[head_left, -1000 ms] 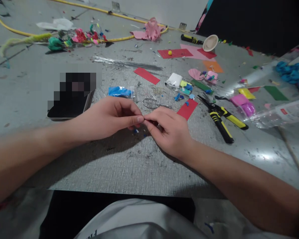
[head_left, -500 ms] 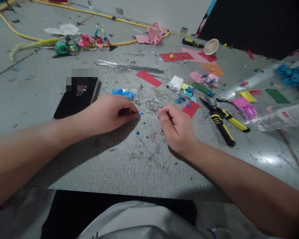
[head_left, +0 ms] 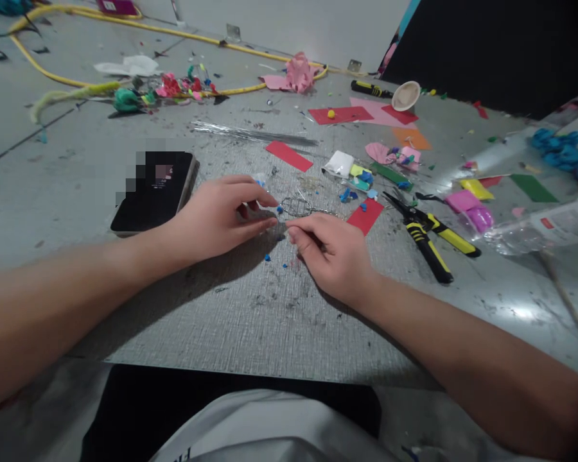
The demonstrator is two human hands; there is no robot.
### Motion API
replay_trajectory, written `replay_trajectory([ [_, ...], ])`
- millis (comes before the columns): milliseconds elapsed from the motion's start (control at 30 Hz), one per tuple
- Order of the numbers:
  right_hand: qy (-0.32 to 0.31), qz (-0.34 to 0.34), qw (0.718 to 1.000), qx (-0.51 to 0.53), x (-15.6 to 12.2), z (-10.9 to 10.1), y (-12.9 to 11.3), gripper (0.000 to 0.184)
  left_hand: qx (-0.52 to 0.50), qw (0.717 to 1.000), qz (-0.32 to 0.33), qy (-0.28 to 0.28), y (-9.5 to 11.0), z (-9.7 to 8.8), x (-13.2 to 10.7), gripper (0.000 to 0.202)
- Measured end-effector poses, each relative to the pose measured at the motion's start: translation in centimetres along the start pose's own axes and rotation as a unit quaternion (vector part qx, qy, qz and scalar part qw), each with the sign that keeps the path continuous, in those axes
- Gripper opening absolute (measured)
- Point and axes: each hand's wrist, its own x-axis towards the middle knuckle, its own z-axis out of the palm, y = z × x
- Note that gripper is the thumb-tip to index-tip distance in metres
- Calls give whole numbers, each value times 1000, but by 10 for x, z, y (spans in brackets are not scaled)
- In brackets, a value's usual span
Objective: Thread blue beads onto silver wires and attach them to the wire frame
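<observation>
My left hand (head_left: 234, 215) is over the grey table with thumb and index finger apart. A small blue clay bit (head_left: 280, 210) shows right by its index fingertip; whether they touch, I cannot tell. Close on the right, my right hand (head_left: 334, 253) is closed in a pinch, thumb against index finger; what lies in the pinch is too small or hidden to make out. Just beyond both hands lies a bent wire frame (head_left: 296, 206), an oval loop with cross wires. Several blue crumbs (head_left: 268, 258) are scattered below the fingertips. A blue packet behind my left hand is mostly hidden.
A phone (head_left: 157, 192) lies left of my left hand. Yellow-black pliers (head_left: 426, 237), a red paper strip (head_left: 366, 217) and a clear bottle (head_left: 549, 224) are on the right. Farther back are a bundle of wires (head_left: 250, 133), clay packets (head_left: 340, 163) and a yellow cord (head_left: 173, 27).
My left hand has opened from a pinch on a thin piece with a blue tip. My right hand has moved left, near the left fingertips, still pinched.
</observation>
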Motion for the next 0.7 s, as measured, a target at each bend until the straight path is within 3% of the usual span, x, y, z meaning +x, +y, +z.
replay_trajectory([
  [100,32,-51,998,2,-1,2,-3,20,-50,998,-17,24,12,1,-5,24],
  [300,48,-77,996,8,-4,3,-6,22,-231,964,-89,-96,29,-1,-11,19],
  [533,45,-107,992,43,-1,2,-7,26,-301,936,-127,-130,30,-2,-10,20],
  [700,18,-59,994,94,0,0,-6,17,-333,923,-132,-141,28,1,-11,23],
])
